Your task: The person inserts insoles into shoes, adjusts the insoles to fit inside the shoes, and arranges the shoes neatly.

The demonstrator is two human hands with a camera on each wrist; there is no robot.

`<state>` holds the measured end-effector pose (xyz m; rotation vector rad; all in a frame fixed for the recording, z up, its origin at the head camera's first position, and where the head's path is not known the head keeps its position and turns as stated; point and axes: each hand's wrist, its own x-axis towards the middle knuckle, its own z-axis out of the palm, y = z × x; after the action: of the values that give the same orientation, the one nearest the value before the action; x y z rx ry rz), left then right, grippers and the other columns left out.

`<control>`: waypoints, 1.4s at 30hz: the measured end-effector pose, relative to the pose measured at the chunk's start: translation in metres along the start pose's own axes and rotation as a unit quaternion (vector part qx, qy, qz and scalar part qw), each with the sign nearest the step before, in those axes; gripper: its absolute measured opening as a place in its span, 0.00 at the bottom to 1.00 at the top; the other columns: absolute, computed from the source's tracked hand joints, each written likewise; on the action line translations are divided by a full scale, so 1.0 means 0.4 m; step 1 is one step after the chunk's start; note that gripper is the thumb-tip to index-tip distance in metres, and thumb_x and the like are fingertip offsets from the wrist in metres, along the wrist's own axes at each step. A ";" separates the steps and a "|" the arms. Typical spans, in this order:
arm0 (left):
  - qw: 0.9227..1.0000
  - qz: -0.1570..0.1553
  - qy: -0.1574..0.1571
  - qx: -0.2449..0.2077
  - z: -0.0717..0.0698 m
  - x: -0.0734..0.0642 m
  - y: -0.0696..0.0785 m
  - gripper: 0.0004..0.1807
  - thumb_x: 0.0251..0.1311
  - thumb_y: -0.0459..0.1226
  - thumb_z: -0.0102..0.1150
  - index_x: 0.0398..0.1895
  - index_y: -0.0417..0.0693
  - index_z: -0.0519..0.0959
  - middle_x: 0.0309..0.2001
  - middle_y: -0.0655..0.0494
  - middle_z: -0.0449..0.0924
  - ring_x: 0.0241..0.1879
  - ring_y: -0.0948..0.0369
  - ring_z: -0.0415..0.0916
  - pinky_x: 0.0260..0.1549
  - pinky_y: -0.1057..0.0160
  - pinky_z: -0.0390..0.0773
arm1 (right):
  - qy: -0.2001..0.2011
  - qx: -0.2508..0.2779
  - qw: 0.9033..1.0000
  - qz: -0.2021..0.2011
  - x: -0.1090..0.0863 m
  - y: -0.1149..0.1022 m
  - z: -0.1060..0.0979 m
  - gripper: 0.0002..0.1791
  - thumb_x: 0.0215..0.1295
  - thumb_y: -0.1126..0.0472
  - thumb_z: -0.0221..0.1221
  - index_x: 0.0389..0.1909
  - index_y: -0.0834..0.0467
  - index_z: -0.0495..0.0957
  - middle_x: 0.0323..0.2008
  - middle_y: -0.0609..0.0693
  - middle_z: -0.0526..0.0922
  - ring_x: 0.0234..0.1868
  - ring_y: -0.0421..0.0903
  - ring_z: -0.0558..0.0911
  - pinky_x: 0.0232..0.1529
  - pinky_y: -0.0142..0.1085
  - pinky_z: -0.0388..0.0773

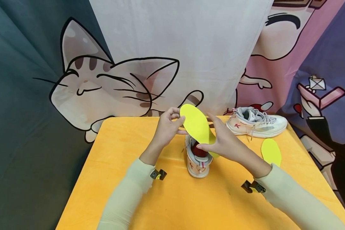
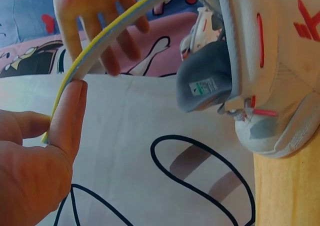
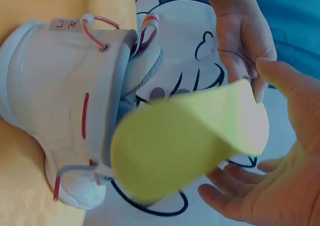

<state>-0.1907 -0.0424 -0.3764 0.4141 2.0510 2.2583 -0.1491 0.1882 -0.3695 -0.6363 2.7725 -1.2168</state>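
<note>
A yellow insole (image 1: 194, 123) (image 3: 170, 146) is held aloft, bent along its length, above a white and peach sneaker (image 1: 197, 169) (image 3: 55, 86). My left hand (image 1: 167, 126) pinches one end of it between thumb and fingers. In the left wrist view the insole (image 2: 97, 46) shows edge-on with a greyish underside. On the other side, my right hand (image 1: 225, 140) spreads its thumb and fingers around the insole; whether it touches is unclear. The sneaker stands upright, heel toward me, with dark red visible inside its opening. The insole hides part of that opening.
A second sneaker (image 1: 258, 123) stands at the back right of the yellow table (image 1: 172, 204). Another yellow insole (image 1: 271, 150) lies in front of it, partly behind my right forearm. A printed cloth (image 1: 175, 38) hangs behind the table.
</note>
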 end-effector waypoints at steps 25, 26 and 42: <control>1.000 -0.019 0.001 0.002 0.031 -0.023 -0.017 0.10 0.72 0.27 0.55 0.50 0.35 0.67 0.48 0.38 0.76 0.36 0.47 0.89 0.36 0.54 0.89 | 0.025 -0.100 0.994 -0.030 0.038 0.004 0.010 0.47 0.60 0.57 0.74 0.75 0.63 0.59 0.56 0.61 0.79 0.49 0.56 0.79 0.48 0.52 0.82; 1.000 -0.021 0.002 0.001 0.031 -0.023 -0.019 0.10 0.72 0.27 0.56 0.50 0.35 0.67 0.48 0.38 0.76 0.37 0.46 0.89 0.36 0.54 0.89 | 0.024 -0.103 0.994 -0.030 0.037 0.004 0.007 0.46 0.61 0.57 0.74 0.75 0.63 0.60 0.57 0.61 0.79 0.49 0.56 0.79 0.48 0.52 0.82; 0.999 -0.037 -0.014 0.010 0.031 -0.020 -0.027 0.11 0.74 0.33 0.58 0.49 0.36 0.69 0.46 0.42 0.77 0.41 0.41 0.89 0.36 0.54 0.89 | 0.034 -0.137 0.986 -0.083 0.039 0.029 -0.027 0.26 0.72 0.63 0.63 0.68 0.62 0.70 0.60 0.61 0.82 0.56 0.59 0.84 0.56 0.56 0.83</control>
<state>-0.1815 -0.0310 -0.3871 0.3637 2.0418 2.1798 -0.1696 0.1966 -0.3684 -0.8768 3.0273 -0.8996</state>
